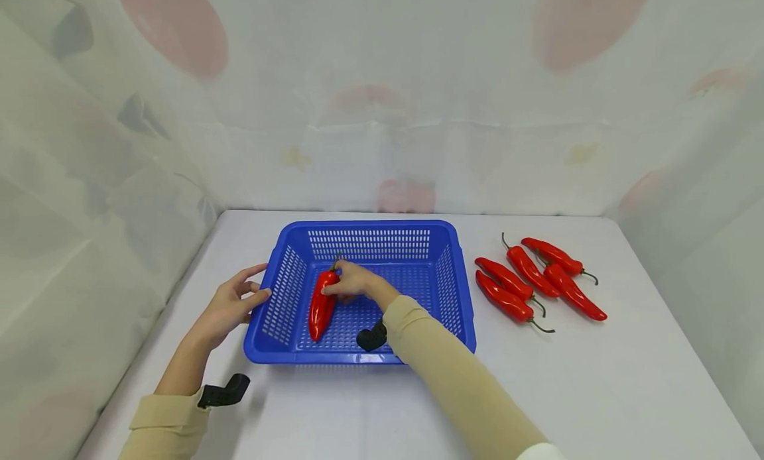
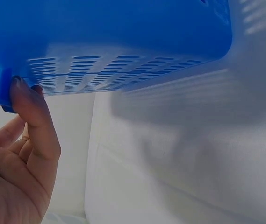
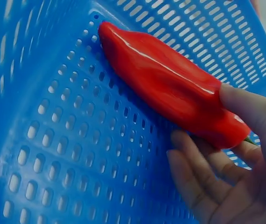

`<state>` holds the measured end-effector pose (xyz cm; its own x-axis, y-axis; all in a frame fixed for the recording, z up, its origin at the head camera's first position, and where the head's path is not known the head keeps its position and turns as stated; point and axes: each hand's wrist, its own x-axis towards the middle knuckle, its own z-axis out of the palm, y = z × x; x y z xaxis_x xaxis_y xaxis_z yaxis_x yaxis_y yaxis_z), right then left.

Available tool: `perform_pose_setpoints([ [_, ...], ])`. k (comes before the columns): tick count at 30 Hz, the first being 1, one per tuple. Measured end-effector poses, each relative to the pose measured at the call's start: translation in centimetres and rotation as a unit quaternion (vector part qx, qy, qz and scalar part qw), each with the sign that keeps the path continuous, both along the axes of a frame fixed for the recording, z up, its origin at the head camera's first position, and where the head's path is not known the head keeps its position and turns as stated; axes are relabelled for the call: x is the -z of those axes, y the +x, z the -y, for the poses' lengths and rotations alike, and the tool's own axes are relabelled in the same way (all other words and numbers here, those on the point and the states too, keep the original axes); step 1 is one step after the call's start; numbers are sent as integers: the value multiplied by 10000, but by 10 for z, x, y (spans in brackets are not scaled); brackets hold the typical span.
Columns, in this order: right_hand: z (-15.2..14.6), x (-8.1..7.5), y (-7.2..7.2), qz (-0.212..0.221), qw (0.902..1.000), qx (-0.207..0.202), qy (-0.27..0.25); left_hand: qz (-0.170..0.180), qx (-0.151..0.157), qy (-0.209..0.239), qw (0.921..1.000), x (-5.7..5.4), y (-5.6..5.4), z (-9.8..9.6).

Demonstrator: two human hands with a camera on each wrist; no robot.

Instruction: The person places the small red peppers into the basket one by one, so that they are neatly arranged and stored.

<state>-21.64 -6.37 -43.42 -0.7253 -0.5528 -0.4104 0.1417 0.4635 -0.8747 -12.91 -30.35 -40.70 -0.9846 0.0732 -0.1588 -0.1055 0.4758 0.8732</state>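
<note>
A blue plastic basket [image 1: 359, 357] with slotted walls stands on the white table. At its left side my left hand [image 1: 229, 305] pinches the rim, thumb on one face and fingers around the other; the left wrist view shows this hand [image 2: 25, 154] at the basket's edge [image 2: 123, 28]. Inside the basket, my right hand [image 1: 355, 280] holds a red chili pepper [image 1: 321, 309] near its stem end. In the right wrist view the thumb lies over the pepper [image 3: 161, 74] and the fingers curl beneath, while its tip points toward a basket corner.
Several more red chili peppers [image 1: 507, 299] lie in a loose group on the table [image 1: 573, 387], right of the basket. Pale printed cloth [image 1: 358, 155] hangs behind the table and along both sides.
</note>
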Motion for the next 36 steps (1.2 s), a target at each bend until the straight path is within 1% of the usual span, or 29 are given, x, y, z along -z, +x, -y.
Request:
perform_pose_setpoints([
  [2,1,0,1,131,9999,39,81,-5,-9,-18,10000,0,0,0],
  [5,3,0,2,352,9994,13,11,-6,-21,-24,10000,0,0,0],
  [10,6,2,2,531,9986,-57,-6,-6,-33,-42,10000,1,0,0],
  [15,10,2,2,543,9982,-219,145,-12,-37,-66,10000,2,-1,0],
  [19,14,1,3,595,9975,-342,152,-4,-54,-66,10000,1,0,1],
  [27,21,2,3,576,9977,-356,100,30,-95,-89,9999,0,1,0],
  [30,23,2,4,543,9974,-429,205,14,-80,-118,9999,1,1,0],
  [36,23,2,5,310,9961,-623,550,-8,-56,-78,10000,1,0,0],
])
